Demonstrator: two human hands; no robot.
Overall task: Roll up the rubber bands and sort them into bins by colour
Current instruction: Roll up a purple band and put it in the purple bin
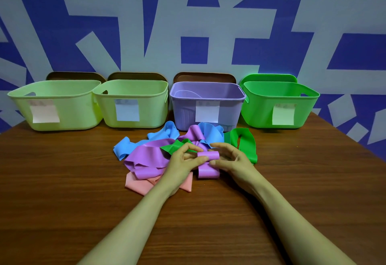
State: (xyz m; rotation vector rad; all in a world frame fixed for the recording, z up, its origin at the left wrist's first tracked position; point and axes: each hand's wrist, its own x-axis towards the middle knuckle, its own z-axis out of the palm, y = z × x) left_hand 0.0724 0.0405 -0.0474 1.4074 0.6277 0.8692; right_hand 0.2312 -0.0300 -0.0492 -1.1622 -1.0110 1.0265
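Observation:
A heap of flat rubber bands lies mid-table: purple bands (146, 156), blue bands (165, 133), green bands (248, 141) and a pink band (140, 183) at the bottom. My left hand (183, 160) and my right hand (229, 158) both pinch the ends of a small roll at the end of a purple band (208, 157), whose loose tail hangs toward me. Behind the heap stand four bins: two light green ones (62, 89) (133, 87), a purple bin (208, 89) and a bright green bin (279, 91).
Each bin carries a paper label on its front. Lids lean against the patterned blue wall behind the bins. The brown wooden table (62, 181) spreads to the left, right and front of the heap, with its right edge slanting past the bright green bin.

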